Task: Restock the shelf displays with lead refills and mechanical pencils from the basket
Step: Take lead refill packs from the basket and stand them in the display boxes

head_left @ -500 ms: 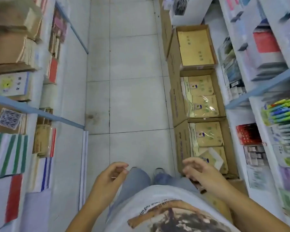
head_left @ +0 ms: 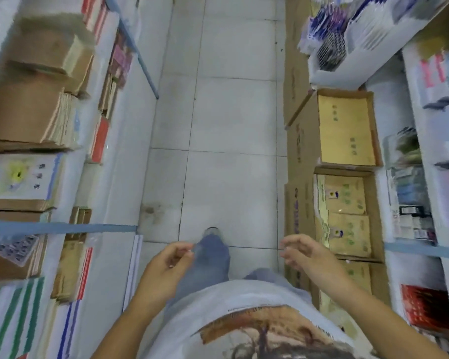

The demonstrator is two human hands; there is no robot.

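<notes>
Progress indeterminate: left hand (head_left: 166,260) and right hand (head_left: 303,251) hang before the torso over the aisle floor (head_left: 231,112), fingers loosely curled round nothing visible. Basket, lead refills and mechanical pencils lie outside the view (no restocked display can be identified). Motion blur obscures shelf goods; open cartons (head_left: 302,141) line the right side.

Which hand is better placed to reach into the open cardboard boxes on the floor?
Probably the right hand: empty, it hovers beside the boxes; the left hand is farther away.
</notes>
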